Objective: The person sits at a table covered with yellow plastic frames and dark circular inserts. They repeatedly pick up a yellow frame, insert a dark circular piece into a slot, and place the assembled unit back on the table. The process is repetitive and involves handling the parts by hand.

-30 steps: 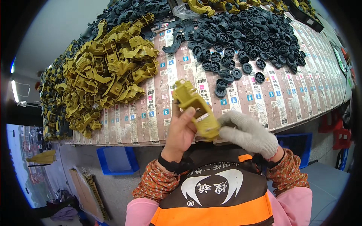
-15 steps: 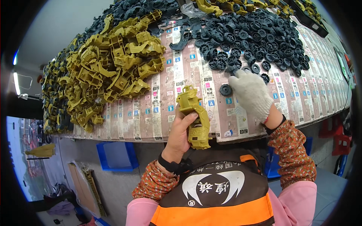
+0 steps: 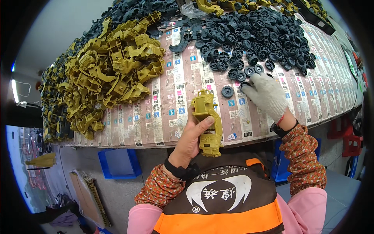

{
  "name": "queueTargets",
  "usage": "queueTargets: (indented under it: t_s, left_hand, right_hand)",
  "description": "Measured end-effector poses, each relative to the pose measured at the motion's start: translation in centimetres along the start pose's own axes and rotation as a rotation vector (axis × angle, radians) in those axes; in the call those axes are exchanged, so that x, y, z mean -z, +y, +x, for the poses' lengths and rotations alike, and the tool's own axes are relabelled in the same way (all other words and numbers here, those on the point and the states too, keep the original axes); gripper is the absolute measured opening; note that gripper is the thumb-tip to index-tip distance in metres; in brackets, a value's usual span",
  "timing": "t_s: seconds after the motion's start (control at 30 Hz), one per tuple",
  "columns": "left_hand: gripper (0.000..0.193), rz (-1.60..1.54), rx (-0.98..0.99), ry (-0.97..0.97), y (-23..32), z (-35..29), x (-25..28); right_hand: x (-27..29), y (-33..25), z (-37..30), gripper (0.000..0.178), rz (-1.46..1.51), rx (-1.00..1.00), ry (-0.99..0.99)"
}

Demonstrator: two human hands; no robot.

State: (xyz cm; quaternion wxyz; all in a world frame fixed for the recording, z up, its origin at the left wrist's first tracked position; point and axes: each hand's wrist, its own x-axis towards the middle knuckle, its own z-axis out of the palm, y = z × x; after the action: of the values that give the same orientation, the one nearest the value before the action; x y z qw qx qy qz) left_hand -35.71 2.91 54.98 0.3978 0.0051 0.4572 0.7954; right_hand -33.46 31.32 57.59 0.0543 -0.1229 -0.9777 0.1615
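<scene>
My left hand [image 3: 191,134], bare, grips a yellow plastic toy vehicle body [image 3: 210,142] just above the table's front edge. Its thumb lies across the part's middle, and the part stands lengthwise with its cage-like end pointing away from me. My right hand [image 3: 267,95], in a white knitted glove, is at the near edge of the wheel heap. Its fingers close on a dark toy wheel [image 3: 244,84], mostly covered by the glove. A single dark wheel [image 3: 227,91] lies on the table between my hands.
A large heap of dark toy wheels [image 3: 269,37] spreads across the far right. Yellow vehicle bodies [image 3: 113,66] are piled high at the left, with dark plastic parts [image 3: 136,13] behind. A blue bin [image 3: 119,163] stands below the table; red stools [image 3: 350,140] are at the right.
My right hand has shifted slightly down and right, its fingers now on a wheel at the heap's edge. My left hand has moved a little right with the vehicle body.
</scene>
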Motion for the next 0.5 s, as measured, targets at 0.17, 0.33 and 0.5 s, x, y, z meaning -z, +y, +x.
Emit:
queueTargets:
  t_s: [0.17, 0.33, 0.5]
  left_hand:
    - [0.068, 0.02, 0.009, 0.043, 0.1, -0.1, -0.1]
    - [0.068, 0.025, 0.009, 0.037, -0.1, -0.5, -0.2]
    - [0.069, 0.135, -0.082, 0.03, -1.1, -0.5, -1.3]
  right_hand:
    - [-1.0, -0.3, -0.1, 0.027, 0.028, 0.129, 0.114]
    - [-0.5, -1.6, -2.2, 0.027, 0.373, 0.068, -0.006]
    - [0.1, -6.3, -5.3, 0.025, 0.981, -0.13, -0.112]
